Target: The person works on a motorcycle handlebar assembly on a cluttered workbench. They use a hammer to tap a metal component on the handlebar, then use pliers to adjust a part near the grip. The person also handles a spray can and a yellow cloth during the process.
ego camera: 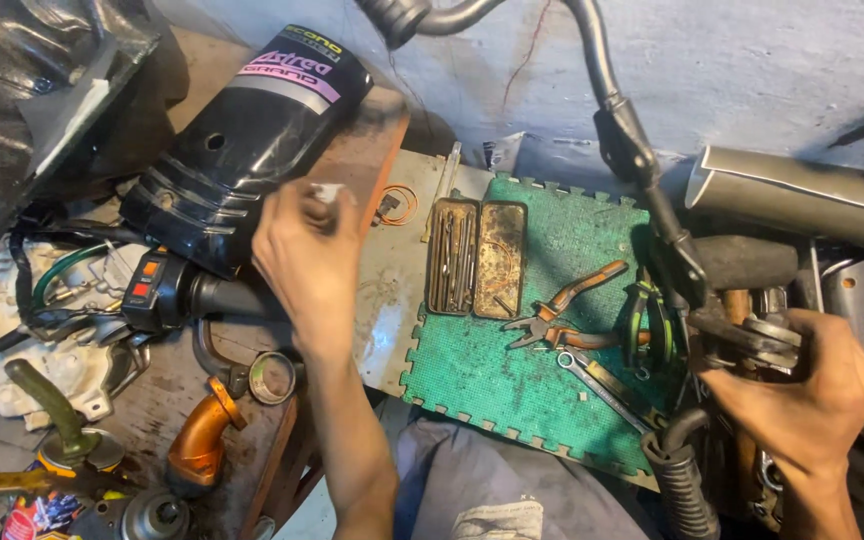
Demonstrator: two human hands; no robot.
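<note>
A small pale piece [329, 192], blurred, sat pinched at the fingertips of the left hand [307, 255], held above the workbench just beside one black plastic motorcycle cover [242, 135]; what the piece was could not be told. The right hand [810, 385] was curled around a stack of flat metal discs [757, 338] at the right edge of the view, fingers pressed together on them; at least two discs showed, though the exact count was unclear.

Between the hands lay one green foam mat [562, 400] with a jigsaw edge. On it rested one open metal tin [477, 258], its two halves side by side, the left half holding several thin rods. Near the tin lay one pair of orange-handled pliers [562, 310], and just below them one spanner [602, 385]. One green-and-black tool [647, 320] lay to the right of the pliers.

Left of the left forearm stood one handlebar switch unit [157, 290] with two orange-red buttons, one metal ring [272, 377] and one orange curved pipe [202, 445].
</note>
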